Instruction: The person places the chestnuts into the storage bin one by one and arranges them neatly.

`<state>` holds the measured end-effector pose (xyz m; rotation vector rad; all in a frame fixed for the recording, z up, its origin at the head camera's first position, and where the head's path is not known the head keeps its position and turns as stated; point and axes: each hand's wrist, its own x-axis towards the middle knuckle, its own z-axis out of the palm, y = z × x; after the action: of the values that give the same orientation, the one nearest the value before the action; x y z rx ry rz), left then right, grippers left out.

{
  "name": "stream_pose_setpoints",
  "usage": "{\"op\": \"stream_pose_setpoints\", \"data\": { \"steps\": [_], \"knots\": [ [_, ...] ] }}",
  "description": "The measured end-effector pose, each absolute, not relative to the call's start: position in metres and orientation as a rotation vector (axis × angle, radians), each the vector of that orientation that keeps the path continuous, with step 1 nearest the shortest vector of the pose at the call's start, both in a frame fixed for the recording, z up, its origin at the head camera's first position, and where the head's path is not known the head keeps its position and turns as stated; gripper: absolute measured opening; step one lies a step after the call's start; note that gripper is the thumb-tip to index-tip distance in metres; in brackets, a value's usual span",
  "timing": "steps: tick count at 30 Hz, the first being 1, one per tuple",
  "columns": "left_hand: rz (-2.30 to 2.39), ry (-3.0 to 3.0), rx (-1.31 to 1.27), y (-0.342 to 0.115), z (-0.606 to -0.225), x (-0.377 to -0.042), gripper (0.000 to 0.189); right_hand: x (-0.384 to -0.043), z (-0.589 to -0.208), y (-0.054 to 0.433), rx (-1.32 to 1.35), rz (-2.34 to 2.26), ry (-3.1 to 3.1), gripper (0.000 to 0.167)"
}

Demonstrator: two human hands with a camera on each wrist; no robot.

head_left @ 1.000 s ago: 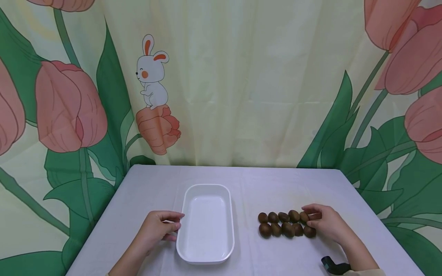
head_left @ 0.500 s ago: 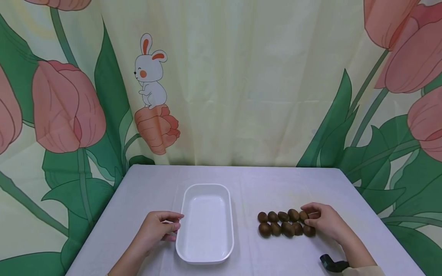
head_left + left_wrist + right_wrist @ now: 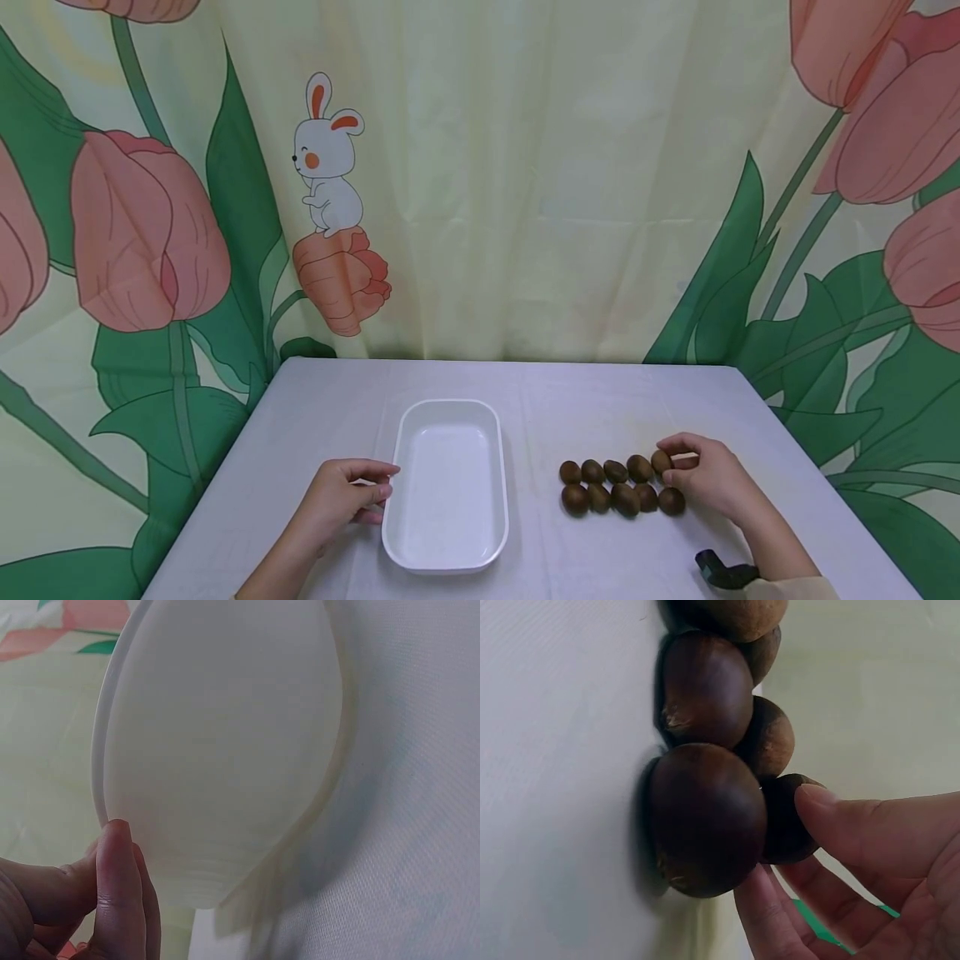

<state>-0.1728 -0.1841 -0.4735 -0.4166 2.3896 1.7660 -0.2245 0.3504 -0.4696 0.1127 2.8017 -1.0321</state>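
Note:
On the white table stands a white rectangular tray (image 3: pixel 450 563), with nothing inside it. My left hand (image 3: pixel 347 500) holds the tray's left rim; the left wrist view shows the fingers (image 3: pixel 116 885) against the outer wall (image 3: pixel 217 750). To the right, several brown chestnuts (image 3: pixel 625 499) lie in two rows. At the right end of the far row, my right hand (image 3: pixel 708 475) pinches a chestnut (image 3: pixel 661 461). In the right wrist view, the thumb lies on this dark chestnut (image 3: pixel 784 817), partly hidden behind a larger near-row chestnut (image 3: pixel 707 821).
A black strap-like device (image 3: pixel 723 573) sits by the right wrist. Behind the table (image 3: pixel 540 400) hangs a curtain (image 3: pixel 525 208) printed with tulips and a rabbit. Between the tray and the chestnuts lies a strip of white cloth.
My right hand has shifted slightly away from me, and the pinched chestnut has moved with it, off the near-row chestnut. The left hand and tray have stayed put.

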Motion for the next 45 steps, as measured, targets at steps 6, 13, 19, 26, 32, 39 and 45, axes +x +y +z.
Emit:
{"op": "stream_pose_setpoints", "data": {
  "steps": [6,13,19,26,32,39,45],
  "knots": [
    [1.767,2.381,-0.416,-0.184,-0.472,-0.173,0.029,-0.226,-0.462,0.342,0.141,-1.063,2.781,0.051],
    [1.793,2.370,-0.398,-0.185,-0.474,-0.172,0.030,-0.226,-0.454,0.326,0.104,-1.110,2.780,0.049],
    [1.798,2.365,-0.413,-0.184,-0.472,-0.171,0.029,-0.225,-0.446,0.310,0.038,-1.140,2.760,0.048],
    [1.807,2.351,-0.419,-0.184,-0.472,-0.171,0.030,-0.222,-0.440,0.289,-0.041,-1.208,2.739,0.041],
    [1.794,2.356,-0.430,-0.184,-0.472,-0.171,0.030,-0.225,-0.440,0.273,-0.109,-1.272,2.709,0.038],
    [1.785,2.356,-0.447,-0.183,-0.471,-0.171,0.030,-0.231,-0.437,0.255,-0.206,-1.347,2.668,0.037],
    [1.799,2.352,-0.435,-0.184,-0.472,-0.172,0.030,-0.234,-0.436,0.239,-0.249,-1.370,2.640,0.036]
  ]
}}
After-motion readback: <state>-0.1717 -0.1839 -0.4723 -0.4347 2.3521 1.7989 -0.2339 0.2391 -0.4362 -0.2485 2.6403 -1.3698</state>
